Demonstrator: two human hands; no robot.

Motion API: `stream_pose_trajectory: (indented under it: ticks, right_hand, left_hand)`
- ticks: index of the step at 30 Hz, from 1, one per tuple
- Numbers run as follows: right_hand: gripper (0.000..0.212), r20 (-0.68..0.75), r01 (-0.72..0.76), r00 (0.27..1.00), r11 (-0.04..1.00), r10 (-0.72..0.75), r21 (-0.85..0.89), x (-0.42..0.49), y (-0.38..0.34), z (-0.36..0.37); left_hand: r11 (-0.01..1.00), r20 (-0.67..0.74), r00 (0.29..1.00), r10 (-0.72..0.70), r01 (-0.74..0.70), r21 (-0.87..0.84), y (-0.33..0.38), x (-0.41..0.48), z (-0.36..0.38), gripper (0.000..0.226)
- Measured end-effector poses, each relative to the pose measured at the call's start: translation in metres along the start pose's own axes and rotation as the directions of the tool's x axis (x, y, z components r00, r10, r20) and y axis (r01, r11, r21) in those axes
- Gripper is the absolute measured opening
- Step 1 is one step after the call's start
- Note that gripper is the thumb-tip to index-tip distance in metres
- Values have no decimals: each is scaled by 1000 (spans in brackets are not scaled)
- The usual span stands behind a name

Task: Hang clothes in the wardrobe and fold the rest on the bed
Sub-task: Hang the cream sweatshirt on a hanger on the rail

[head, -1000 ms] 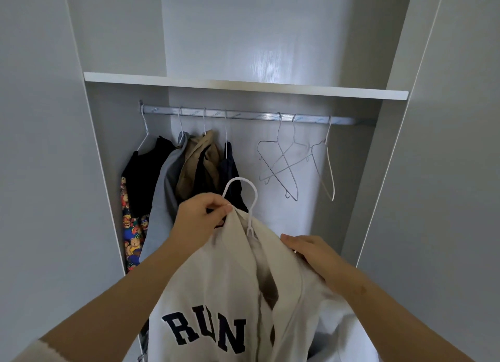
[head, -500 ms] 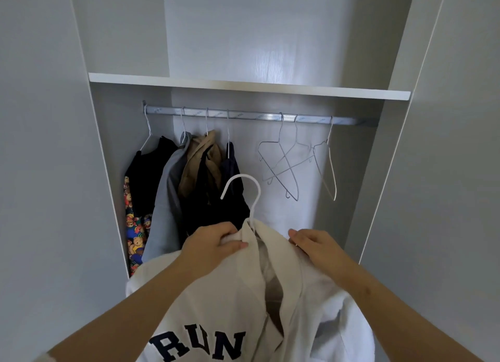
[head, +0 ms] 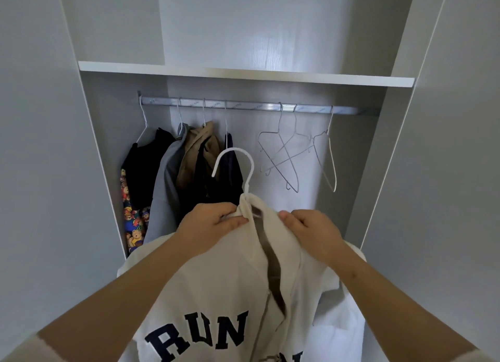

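Two hands at 6 o'clock: left hand (head: 208, 226) and right hand (head: 311, 231) each clutch the collar of one soft cream jacket (head: 216, 294) on one white hooked hanger (head: 244, 156). Beyond, four hung garments (head: 167, 172) at 10 o'clock and three bare wire hangers (head: 286, 156) at 1 o'clock, on one metal rail (head: 249, 106).

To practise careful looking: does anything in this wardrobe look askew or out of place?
Yes. Two empty wire hangers on the right half of the rail hang tilted and crossed over each other instead of hanging straight.
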State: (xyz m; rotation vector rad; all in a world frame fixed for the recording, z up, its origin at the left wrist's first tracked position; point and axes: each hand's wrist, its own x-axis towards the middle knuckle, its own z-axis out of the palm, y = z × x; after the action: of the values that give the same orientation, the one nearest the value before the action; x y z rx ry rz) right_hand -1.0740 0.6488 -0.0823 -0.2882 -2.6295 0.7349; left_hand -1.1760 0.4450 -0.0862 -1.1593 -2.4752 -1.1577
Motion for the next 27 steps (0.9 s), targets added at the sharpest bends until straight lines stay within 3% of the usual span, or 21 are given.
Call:
stream_pose_trajectory:
  ticks: [3, 6, 12, 14, 17, 20, 24, 27]
  right_hand:
    - [59, -72, -131, 987, 980, 143, 151, 6, 8, -7]
    - [56, -86, -223, 967, 962, 238, 160, 11, 11, -5]
    - [51, -26, -333, 936, 905, 352, 264, 12, 30, -19]
    - [47, -39, -340, 931, 898, 364, 278, 10, 36, -27]
    - [43, -59, -362, 917, 886, 394, 288, 4, 52, -38]
    - [47, -73, -410, 893, 870, 444, 272, -5, 69, -48]
    - [39, -46, -459, 867, 832, 496, 310, -22, 82, -54]
    - [40, -26, -491, 848, 804, 529, 335, -33, 92, -62]
  left_hand:
    - [999, 22, 1000, 12, -13, 34, -8, -1, -11, 29]
    - [997, 19, 1000, -17, 16, 75, -10, 0, -12, 11]
    - [999, -57, 998, -39, 41, 22, 11, 9, 15, 20]
    - [999, -47, 998, -36, 35, -17, 17, 14, 24, 11]
    - [997, -15, 998, -56, 56, -44, 17, 20, 35, 15]
    - [974, -76, 982, -174, 160, -160, 11, 24, 46, 12]
    - [904, -150, 921, -360, 305, -298, 5, 32, 58, 31]
    - [850, -99, 902, -420, 353, -391, 7, 34, 70, 26]
